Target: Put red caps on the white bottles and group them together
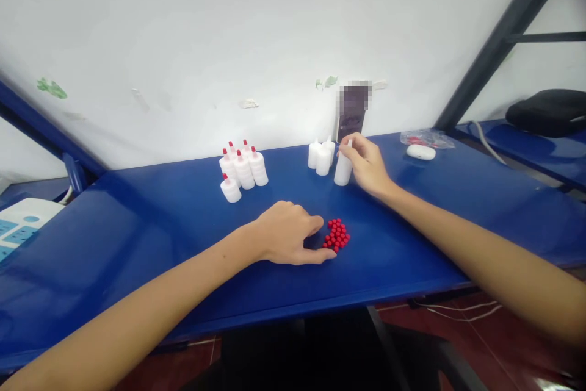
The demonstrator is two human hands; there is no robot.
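Note:
My left hand (288, 235) rests low over the blue table, its thumb and forefinger apart beside a small heap of red caps (337, 233). The thumb tip is at the heap's near edge, and I see nothing held between those fingers. My right hand (367, 165) is closed round the upper part of a white squeeze bottle (343, 172), which stands nearly upright with its thin nozzle showing at the fingers. Left of it are several white bottles (323, 160) without red caps. Farther left stands a group of white bottles (246, 171) with red caps on their nozzles.
A phone (351, 122) leans on the wall behind my right hand. At the right lie a white earphone case (421, 152) and a clear plastic bag (437, 138) with red bits inside. A white power strip (27, 223) sits at the far left. Dark posts flank the blue table (151, 238).

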